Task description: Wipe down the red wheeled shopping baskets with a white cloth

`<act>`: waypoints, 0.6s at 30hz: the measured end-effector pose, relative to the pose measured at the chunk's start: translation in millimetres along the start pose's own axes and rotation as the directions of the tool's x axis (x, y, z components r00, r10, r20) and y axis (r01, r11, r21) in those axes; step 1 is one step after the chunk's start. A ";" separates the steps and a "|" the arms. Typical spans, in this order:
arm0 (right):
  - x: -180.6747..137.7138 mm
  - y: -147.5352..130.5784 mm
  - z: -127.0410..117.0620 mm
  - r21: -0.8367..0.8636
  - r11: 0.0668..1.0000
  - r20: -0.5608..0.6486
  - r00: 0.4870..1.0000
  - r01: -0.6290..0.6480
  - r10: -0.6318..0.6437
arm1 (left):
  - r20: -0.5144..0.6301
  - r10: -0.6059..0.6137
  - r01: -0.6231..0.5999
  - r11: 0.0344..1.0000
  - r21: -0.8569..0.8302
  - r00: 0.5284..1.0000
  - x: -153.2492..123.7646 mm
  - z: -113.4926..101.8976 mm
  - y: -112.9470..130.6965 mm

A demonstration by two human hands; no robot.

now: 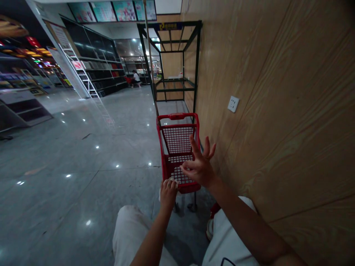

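The scene is dim overall, with a cool grey cast. Light comes from ceiling lamps out of view, mirrored as small white spots of glare across the polished floor. The far shop shelves glow with coloured lit signs, slightly smeared. The wooden wall takes a soft, warm, even light. Wide-angle distortion bends straight lines toward the edges; the black rack and ladder lean. The corners darken. The right hand is faintly blurred; the left hand sits in shadow.
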State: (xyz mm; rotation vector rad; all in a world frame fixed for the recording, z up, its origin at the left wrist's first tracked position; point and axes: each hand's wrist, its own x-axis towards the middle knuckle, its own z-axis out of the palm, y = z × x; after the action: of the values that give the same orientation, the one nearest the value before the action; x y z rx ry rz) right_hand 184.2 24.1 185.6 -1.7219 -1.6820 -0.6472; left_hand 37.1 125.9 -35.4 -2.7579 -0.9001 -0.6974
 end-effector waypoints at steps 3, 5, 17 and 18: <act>3.1 0.3 0.3 0.042 0.999 0.019 1.000 -0.012 0.011 | -0.001 -0.021 0.021 1.000 -0.012 1.000 -2.6 0.4 9.4; -2.5 4.4 9.5 0.087 0.996 0.076 0.997 -0.015 0.008 | -0.006 -0.024 0.024 0.999 -0.024 1.000 -4.4 -1.7 13.9; -163.7 52.2 130.0 -0.136 0.953 0.597 0.746 -0.269 0.296 | 0.021 0.036 -0.029 0.961 -0.274 0.999 0.9 -9.1 46.9; -167.5 52.4 133.6 -0.147 0.951 0.562 0.769 -0.271 0.305 | 0.033 0.053 -0.042 0.956 -0.291 0.998 6.0 -3.7 58.6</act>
State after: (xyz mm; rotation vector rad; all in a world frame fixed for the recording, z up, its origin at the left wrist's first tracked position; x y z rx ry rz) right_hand 214.7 9.1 -32.3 -2.3240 -1.7215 -0.0057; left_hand 74.5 80.7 -29.6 -3.0483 -0.7914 -0.8290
